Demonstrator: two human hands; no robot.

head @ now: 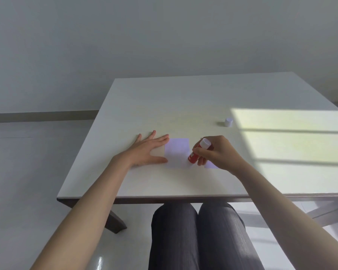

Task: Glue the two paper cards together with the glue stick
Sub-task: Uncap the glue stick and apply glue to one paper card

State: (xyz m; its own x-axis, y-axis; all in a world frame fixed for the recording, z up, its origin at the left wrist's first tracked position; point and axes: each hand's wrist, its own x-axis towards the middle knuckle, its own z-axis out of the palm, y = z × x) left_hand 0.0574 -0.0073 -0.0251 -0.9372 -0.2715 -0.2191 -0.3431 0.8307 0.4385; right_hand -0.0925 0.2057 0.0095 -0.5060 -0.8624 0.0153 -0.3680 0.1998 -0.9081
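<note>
A pale lilac paper card lies flat on the white table. My left hand rests flat beside it, fingers spread, with fingertips and thumb touching the card's left edge. My right hand grips a red glue stick, tilted, its white end pointing up and its lower end down at the card's right edge. A second lilac card shows only as a corner under my right hand. The white glue cap stands apart at the back right.
A patch of sunlight with window-bar shadows covers the table's right side. The table's near edge runs just above my knees. Pale floor and a grey wall lie beyond the left edge.
</note>
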